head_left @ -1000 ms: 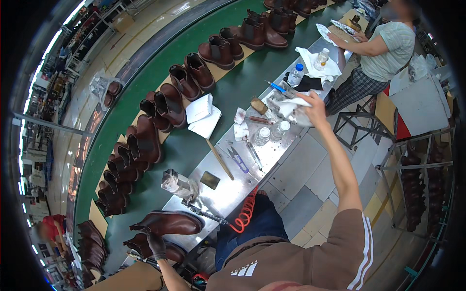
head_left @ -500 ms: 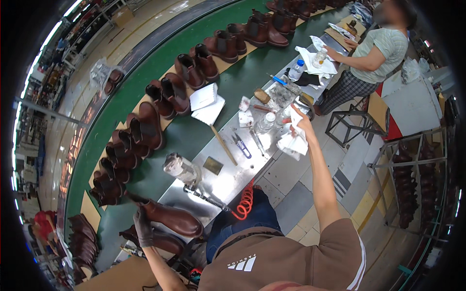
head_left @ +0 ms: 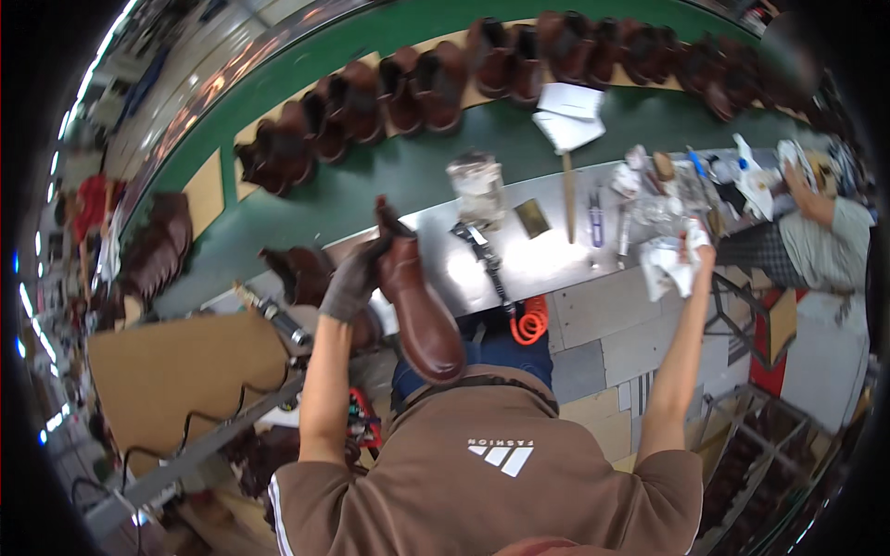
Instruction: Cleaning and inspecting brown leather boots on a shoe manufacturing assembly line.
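Your gloved left hand (head_left: 350,281) grips a brown boot (head_left: 417,296) above the steel bench (head_left: 547,259). Your right hand (head_left: 691,248) clutches a white cloth (head_left: 663,264); brown boots line the green conveyor (head_left: 371,181).

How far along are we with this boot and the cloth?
Done: the boot is off the bench, gripped in the gloved left hand. In hand: the right hand clutches a white cloth by the bench edge. Left: cloth and boot are apart, so no wiping yet; more boots wait on the belt.
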